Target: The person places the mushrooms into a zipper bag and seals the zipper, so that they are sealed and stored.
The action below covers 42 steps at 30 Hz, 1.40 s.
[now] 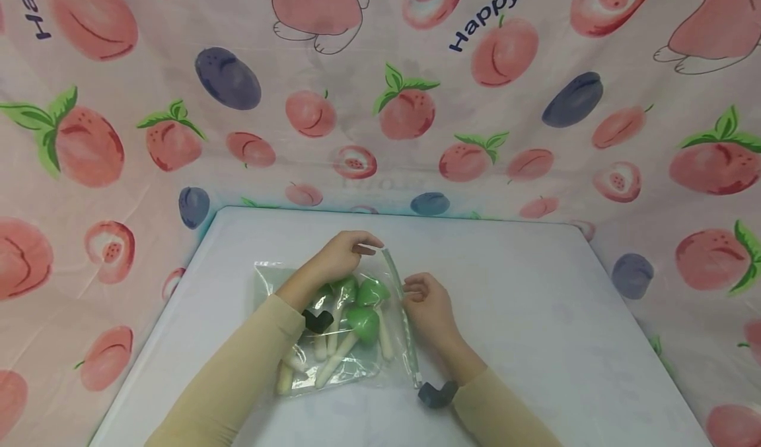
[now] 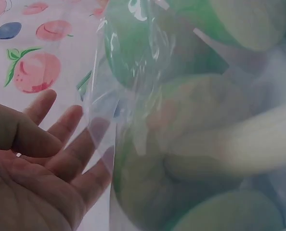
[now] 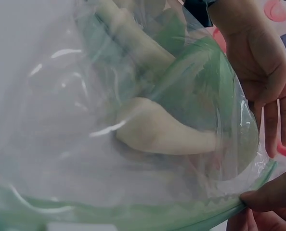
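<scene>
A clear zip bag (image 1: 389, 361) with a green strip along its opening lies on the white table. Inside it are several mushroom-shaped pieces (image 1: 362, 325) with green caps and pale stems. My left hand (image 1: 345, 255) reaches over the bag to the far end of the strip. Its fingers are loosely spread beside the plastic in the left wrist view. At the strip's middle, my right hand (image 1: 429, 305) pinches the bag's edge between thumb and fingers. The right wrist view shows that thumb (image 3: 266, 195) on the green zip strip (image 3: 220, 216).
The white table (image 1: 535, 315) extends beyond the bag on both sides. A fruit-printed cloth (image 1: 357, 103) hangs behind the table and at its sides. Each wrist wears a black mount, one near the left cuff (image 1: 285, 315), the other by the right cuff (image 1: 475, 394).
</scene>
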Each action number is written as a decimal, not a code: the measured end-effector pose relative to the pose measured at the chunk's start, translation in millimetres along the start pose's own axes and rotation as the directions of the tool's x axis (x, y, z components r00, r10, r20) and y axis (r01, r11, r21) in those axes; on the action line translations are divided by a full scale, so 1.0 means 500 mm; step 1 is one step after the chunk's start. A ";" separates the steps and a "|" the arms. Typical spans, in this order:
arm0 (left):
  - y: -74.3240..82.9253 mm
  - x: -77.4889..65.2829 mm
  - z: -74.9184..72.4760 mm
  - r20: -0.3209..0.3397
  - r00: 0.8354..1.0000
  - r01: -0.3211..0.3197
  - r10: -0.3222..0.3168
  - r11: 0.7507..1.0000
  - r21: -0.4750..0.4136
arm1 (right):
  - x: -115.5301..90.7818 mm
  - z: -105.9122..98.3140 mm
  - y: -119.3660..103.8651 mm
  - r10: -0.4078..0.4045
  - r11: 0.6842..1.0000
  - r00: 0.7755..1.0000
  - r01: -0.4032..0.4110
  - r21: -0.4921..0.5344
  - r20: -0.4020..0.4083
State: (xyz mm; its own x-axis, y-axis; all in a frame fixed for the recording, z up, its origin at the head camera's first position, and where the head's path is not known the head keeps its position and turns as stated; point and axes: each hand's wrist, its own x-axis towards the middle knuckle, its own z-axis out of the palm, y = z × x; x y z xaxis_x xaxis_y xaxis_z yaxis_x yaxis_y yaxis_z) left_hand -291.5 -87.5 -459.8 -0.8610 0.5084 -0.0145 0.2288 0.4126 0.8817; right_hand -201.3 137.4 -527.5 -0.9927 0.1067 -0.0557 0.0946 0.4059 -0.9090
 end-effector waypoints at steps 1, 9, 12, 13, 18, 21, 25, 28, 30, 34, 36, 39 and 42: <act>-0.001 -0.001 -0.001 0.000 1.000 -0.003 0.003 1.000 0.010 | 0.000 -0.001 0.002 0.004 1.000 1.000 -0.004 -0.003 -0.001; 0.002 -0.023 -0.018 -0.032 0.998 0.049 -0.045 0.990 0.132 | -0.005 -0.016 0.011 0.029 0.999 1.000 -0.029 -0.024 0.000; 0.003 -0.033 -0.023 -0.065 0.995 0.080 -0.070 0.982 0.174 | -0.008 -0.022 0.015 0.038 0.999 0.999 -0.038 -0.039 -0.001; 0.003 -0.037 -0.025 -0.081 0.994 0.091 -0.077 0.978 0.186 | -0.009 -0.024 0.016 0.041 0.998 0.999 -0.041 -0.044 0.000; 0.001 -0.049 -0.032 -0.165 0.982 0.128 -0.091 0.965 0.230 | -0.011 -0.036 0.024 0.054 0.998 0.999 -0.054 -0.044 0.003; -0.005 -0.054 -0.036 -0.193 0.976 0.148 -0.104 0.961 0.232 | -0.013 -0.044 0.029 0.062 0.997 0.998 -0.063 -0.043 -0.002; -0.014 -0.064 -0.043 -0.221 0.969 0.168 -0.115 0.956 0.241 | -0.014 -0.053 0.036 0.074 0.996 0.997 -0.074 -0.039 -0.011; -0.015 -0.075 -0.049 -0.248 0.963 0.168 -0.106 0.955 0.245 | -0.016 -0.060 0.039 0.077 0.996 0.997 -0.078 -0.036 -0.014; -0.014 -0.081 -0.053 -0.269 0.958 0.165 -0.098 0.957 0.239 | -0.018 -0.065 0.041 0.076 0.997 0.997 -0.077 -0.032 -0.015; -0.014 -0.093 -0.059 -0.309 0.947 0.163 -0.087 0.959 0.230 | -0.020 -0.074 0.044 0.071 0.997 0.997 -0.071 -0.036 -0.022; -0.015 -0.099 -0.062 -0.324 0.943 0.164 -0.080 0.956 0.242 | -0.021 -0.077 0.044 0.075 0.996 0.997 -0.076 -0.050 -0.022; -0.018 -0.109 -0.066 -0.334 0.940 0.164 -0.064 0.946 0.281 | -0.022 -0.082 0.043 0.086 0.994 0.996 -0.087 -0.062 -0.021; -0.024 -0.119 -0.069 -0.348 0.936 0.168 -0.046 0.929 0.330 | -0.024 -0.088 0.041 0.101 0.992 0.995 -0.102 -0.080 -0.018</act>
State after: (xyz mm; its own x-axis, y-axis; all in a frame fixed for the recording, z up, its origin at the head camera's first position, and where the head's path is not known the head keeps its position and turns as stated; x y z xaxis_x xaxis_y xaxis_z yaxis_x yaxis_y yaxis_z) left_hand -258.7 -148.6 -453.5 -0.9747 0.1942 0.1102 0.2178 0.7182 0.6609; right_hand -184.1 184.3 -527.6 -0.9766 0.1635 -0.1394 0.2008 0.4640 -0.8628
